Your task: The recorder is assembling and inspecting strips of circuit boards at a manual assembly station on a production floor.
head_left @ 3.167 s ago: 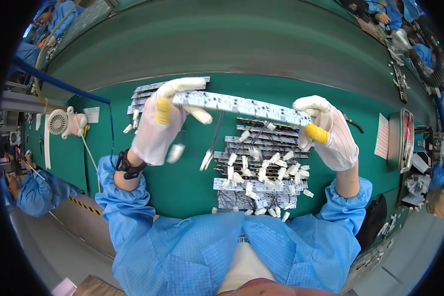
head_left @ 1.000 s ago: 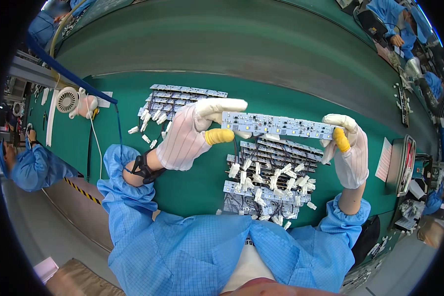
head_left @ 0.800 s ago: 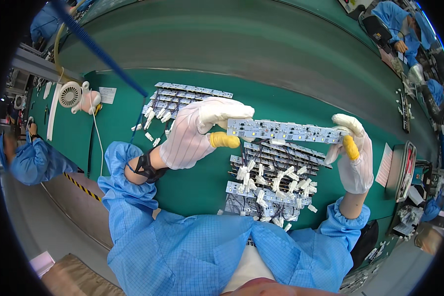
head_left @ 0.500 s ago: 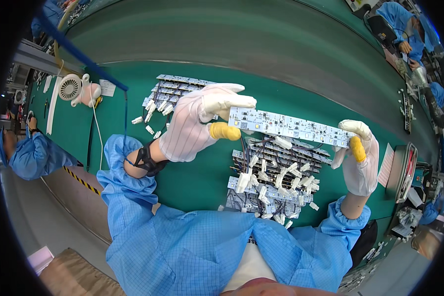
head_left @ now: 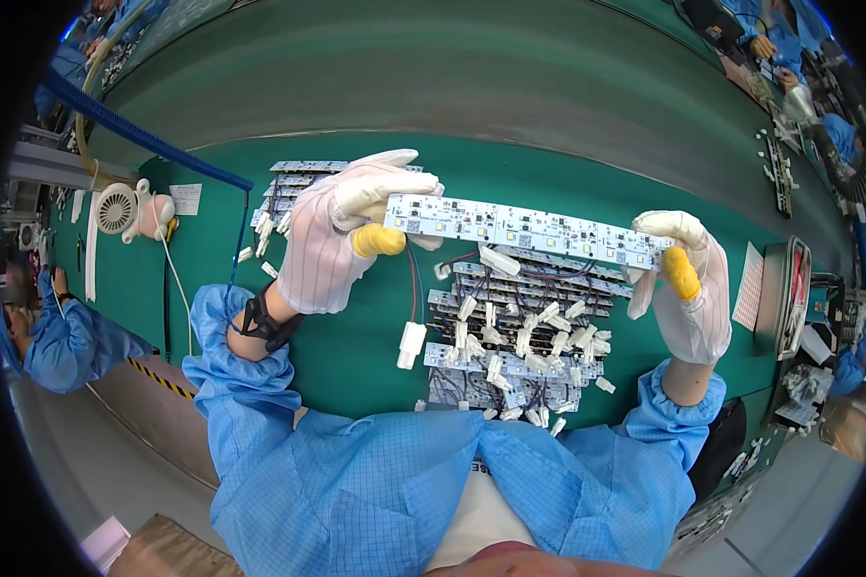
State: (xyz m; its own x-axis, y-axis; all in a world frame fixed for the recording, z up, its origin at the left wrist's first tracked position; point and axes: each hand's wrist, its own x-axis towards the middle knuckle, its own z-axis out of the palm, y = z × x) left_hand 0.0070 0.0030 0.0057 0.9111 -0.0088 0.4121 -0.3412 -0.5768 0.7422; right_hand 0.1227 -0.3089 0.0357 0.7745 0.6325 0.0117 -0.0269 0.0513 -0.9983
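Between my gloved hands I hold up a long white LED circuit board (head_left: 529, 228), tilted slightly down to the right. My left hand (head_left: 332, 226) pinches its left end, and my right hand (head_left: 688, 269) grips its right end; both gloves have yellow thumb covers. Wires hang from the board's left part, ending in a white connector plug (head_left: 412, 344). Below it lies a pile of similar boards (head_left: 510, 361) with dark wires and many white plugs. Another stack of boards (head_left: 308, 166) sits behind my left hand, which partly hides it.
A small pink and white fan (head_left: 135, 209) stands at the left by a paper slip (head_left: 186, 199). A blue coiled cord (head_left: 154, 135) hangs across the upper left. A metal-rimmed bin (head_left: 784, 298) and a printed sheet (head_left: 749, 287) are at the right. Other people work farther off.
Both hands have shifted left with the board, the left hand more than the right. The board's hanging wires and plug now swing clear to the left of the pile.
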